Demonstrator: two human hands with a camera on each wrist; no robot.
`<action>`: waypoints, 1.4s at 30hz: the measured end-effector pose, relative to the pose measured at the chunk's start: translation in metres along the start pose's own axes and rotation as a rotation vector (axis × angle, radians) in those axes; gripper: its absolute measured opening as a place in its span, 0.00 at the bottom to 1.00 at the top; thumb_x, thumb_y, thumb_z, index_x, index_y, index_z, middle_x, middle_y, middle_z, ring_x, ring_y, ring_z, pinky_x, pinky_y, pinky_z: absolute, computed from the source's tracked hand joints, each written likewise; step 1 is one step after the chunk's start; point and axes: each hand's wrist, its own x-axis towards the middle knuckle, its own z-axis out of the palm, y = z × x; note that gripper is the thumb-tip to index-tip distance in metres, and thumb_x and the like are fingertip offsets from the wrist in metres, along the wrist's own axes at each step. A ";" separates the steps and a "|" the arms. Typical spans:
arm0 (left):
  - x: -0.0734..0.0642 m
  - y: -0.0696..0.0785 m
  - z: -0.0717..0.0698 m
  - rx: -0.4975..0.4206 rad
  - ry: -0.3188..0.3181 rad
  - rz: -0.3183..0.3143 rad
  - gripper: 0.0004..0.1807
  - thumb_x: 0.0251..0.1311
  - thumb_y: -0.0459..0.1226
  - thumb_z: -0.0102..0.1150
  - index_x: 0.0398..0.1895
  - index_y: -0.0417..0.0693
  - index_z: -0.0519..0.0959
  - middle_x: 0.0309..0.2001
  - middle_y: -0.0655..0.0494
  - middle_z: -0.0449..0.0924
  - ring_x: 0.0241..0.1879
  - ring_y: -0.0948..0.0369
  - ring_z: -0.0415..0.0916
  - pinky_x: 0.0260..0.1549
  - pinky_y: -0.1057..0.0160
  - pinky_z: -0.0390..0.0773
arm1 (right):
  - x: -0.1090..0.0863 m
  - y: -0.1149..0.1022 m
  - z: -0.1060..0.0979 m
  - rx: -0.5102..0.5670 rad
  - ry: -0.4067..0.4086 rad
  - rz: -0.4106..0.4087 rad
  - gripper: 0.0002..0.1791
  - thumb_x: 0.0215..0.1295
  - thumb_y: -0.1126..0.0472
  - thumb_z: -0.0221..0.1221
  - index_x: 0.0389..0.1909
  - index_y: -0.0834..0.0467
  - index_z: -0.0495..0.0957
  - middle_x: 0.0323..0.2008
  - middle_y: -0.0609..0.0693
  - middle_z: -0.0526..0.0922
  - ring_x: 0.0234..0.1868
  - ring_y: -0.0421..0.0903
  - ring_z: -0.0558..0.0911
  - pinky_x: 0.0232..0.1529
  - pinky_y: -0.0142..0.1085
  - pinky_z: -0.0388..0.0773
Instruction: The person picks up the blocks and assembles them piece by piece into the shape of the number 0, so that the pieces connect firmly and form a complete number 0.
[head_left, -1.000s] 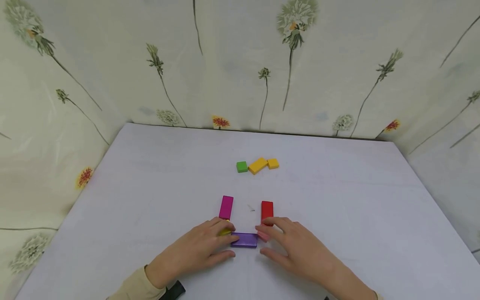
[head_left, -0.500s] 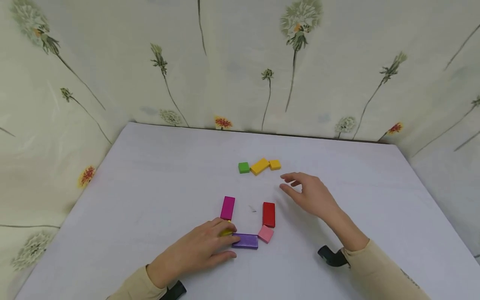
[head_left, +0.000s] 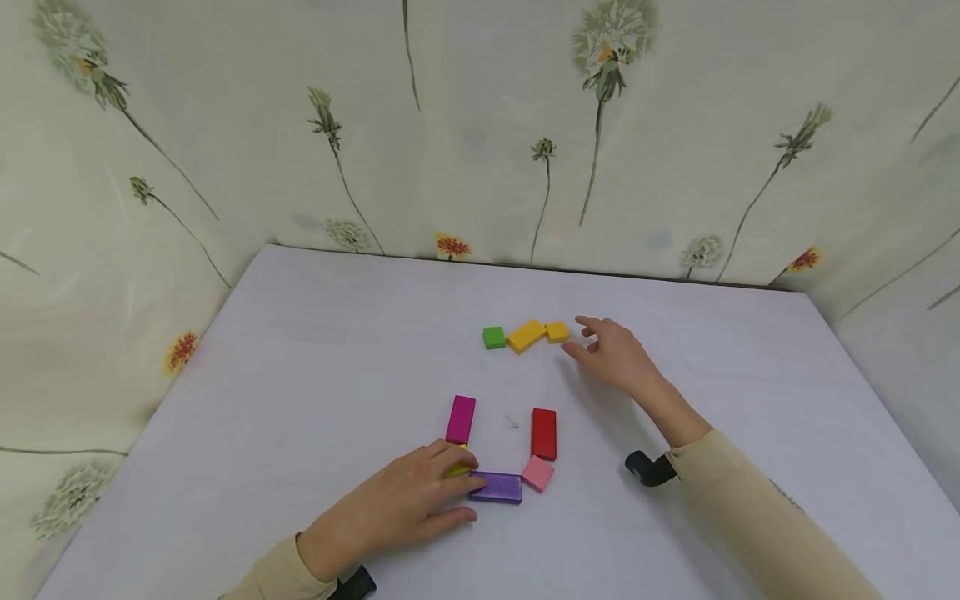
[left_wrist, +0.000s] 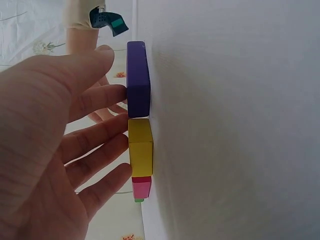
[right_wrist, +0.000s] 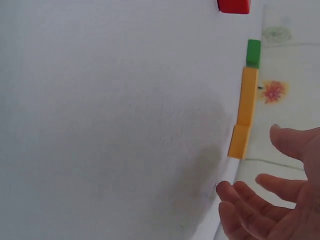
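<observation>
My left hand (head_left: 408, 500) lies over the near blocks, its extended fingertips resting on the purple block (head_left: 498, 488) and the yellow block (left_wrist: 141, 147). A magenta block (head_left: 461, 419) adjoins the yellow one on its far side. At the purple block's right end sits a tilted pink block (head_left: 537, 473), with a red block (head_left: 544, 433) beyond it. My right hand (head_left: 611, 350) hovers just right of the small orange-yellow block (head_left: 557, 332), thumb and fingers apart and nothing between them. That block touches a longer orange-yellow block (head_left: 527, 337), which meets a green block (head_left: 494, 337).
The blocks lie on a white-covered table (head_left: 337, 333). A floral curtain (head_left: 480, 125) hangs behind the table's far edge and along both sides. A tiny scrap (head_left: 512, 422) lies between the magenta and red blocks. Dark camera mounts (head_left: 649, 469) stick out from the wrists.
My right hand has left the pink and red blocks and moved away from me, up to the small orange-yellow block. The left hand stays on the purple and yellow blocks.
</observation>
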 end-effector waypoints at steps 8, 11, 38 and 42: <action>0.000 0.000 -0.001 0.000 -0.011 -0.001 0.20 0.66 0.52 0.58 0.55 0.54 0.82 0.53 0.58 0.75 0.54 0.63 0.70 0.54 0.65 0.72 | 0.020 0.004 0.003 -0.008 0.003 -0.039 0.28 0.71 0.56 0.56 0.67 0.66 0.67 0.54 0.69 0.74 0.44 0.59 0.78 0.45 0.50 0.76; 0.000 0.000 -0.001 -0.007 -0.014 -0.007 0.20 0.66 0.51 0.59 0.56 0.54 0.82 0.54 0.58 0.75 0.55 0.63 0.69 0.55 0.65 0.72 | 0.025 0.004 0.005 -0.015 0.008 -0.059 0.26 0.71 0.59 0.56 0.66 0.66 0.68 0.55 0.70 0.73 0.44 0.59 0.78 0.44 0.50 0.77; 0.000 0.001 -0.001 -0.006 -0.001 0.001 0.20 0.66 0.51 0.58 0.55 0.54 0.82 0.54 0.58 0.74 0.55 0.63 0.69 0.54 0.65 0.72 | 0.035 0.008 0.012 -0.051 -0.034 -0.004 0.22 0.70 0.57 0.57 0.61 0.62 0.75 0.52 0.62 0.75 0.43 0.55 0.75 0.42 0.46 0.75; 0.000 0.001 -0.001 0.003 0.009 0.007 0.20 0.66 0.51 0.58 0.55 0.54 0.82 0.53 0.58 0.74 0.55 0.63 0.69 0.54 0.65 0.72 | 0.033 0.008 0.012 -0.042 -0.010 -0.004 0.21 0.69 0.56 0.59 0.59 0.63 0.76 0.49 0.61 0.76 0.42 0.55 0.75 0.42 0.46 0.75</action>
